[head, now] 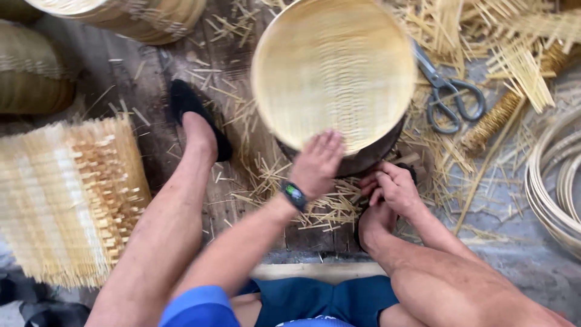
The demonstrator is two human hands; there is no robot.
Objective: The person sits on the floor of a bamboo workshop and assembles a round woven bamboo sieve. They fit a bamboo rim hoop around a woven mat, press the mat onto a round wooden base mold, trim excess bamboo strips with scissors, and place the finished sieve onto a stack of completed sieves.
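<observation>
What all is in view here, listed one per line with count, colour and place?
basket: one, pale straw, top centre, on a dark stand
scissors: one, grey, right of basket
strip mat: one, pale, left
stacked baskets: several, tan, top left
hoops: several, pale, right edge
scraps: many, straw, on the floor
watch: one, dark, left wrist
shoe: one, black, left foot
left hand: flat on basket rim
right hand: curled below the stand; whether it holds anything is unclear

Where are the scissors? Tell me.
In the head view, the scissors lie on the floor at upper right, just right of the round woven basket, among loose straw strips.
</observation>
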